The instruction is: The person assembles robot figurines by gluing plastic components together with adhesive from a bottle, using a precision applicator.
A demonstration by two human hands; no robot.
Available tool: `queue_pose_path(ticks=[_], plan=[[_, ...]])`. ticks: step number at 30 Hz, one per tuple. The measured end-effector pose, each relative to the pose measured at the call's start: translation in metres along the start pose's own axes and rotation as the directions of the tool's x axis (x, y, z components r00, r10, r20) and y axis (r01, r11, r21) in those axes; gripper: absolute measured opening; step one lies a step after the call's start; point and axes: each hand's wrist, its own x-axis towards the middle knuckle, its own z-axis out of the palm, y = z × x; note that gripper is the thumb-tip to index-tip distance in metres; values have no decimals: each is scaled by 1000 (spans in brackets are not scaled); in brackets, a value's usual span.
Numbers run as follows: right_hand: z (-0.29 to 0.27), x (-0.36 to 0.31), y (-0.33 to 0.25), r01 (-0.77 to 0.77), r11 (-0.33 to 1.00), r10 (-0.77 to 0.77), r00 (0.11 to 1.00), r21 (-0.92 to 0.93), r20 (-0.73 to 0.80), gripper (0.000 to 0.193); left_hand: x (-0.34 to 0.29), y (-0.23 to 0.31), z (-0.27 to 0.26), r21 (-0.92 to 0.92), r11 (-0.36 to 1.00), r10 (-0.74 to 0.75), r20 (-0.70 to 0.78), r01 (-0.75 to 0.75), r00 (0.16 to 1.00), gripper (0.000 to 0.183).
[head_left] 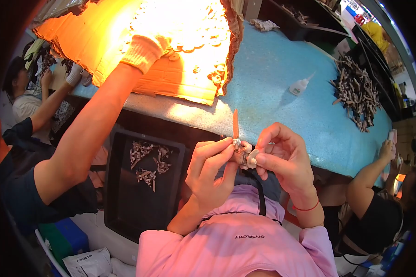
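Note:
Before my chest, over the near edge of the table, my left hand (211, 168) pinches a small, knobbly beige-and-grey moulded piece (241, 152). A long reddish-brown blade-shaped part (235, 123) points up from its top. My right hand (286, 161) is closed on a small pale grey part (252, 159) between thumb and fingers, at the right side of the moulded piece. Whether the two touch is hard to make out. Fingertips hide some of both.
A black tray (141, 203) with small clusters of similar pieces (146, 177) lies left of me. On the blue table (263, 60) are a small white nozzle bottle (300, 86) and a brown heap (357, 92). A co-worker's gloved hand (145, 51) reaches over brightly lit cardboard (171, 83). Others sit nearby.

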Motion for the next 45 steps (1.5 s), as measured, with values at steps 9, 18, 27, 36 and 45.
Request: queue_pose_path(ticks=[9, 18, 27, 36, 45], plan=[[0, -2, 6, 42, 998, -43, 999, -38, -22, 19, 1, -1, 2, -12, 1000, 24, -22, -24, 999, 30], [6, -6, 10, 133, 990, -134, 990, -38, -38, 23, 1, 2, 0, -184, 972, -145, 6, 144, 989, 34], [-1, -16, 12, 140, 988, -143, 988, -59, -52, 20, 8, 14, -9, -409, 820, -334, 227, 401, 915, 39], [1, -25, 7, 138, 986, -143, 989, -98, -41, 19, 14, 21, -13, -214, 943, -187, 289, 254, 939, 42], [-8, -27, -11, 43, 968, -43, 999, -247, 8, 29, 15, 25, -10, -136, 975, -112, 375, 174, 920, 45]])
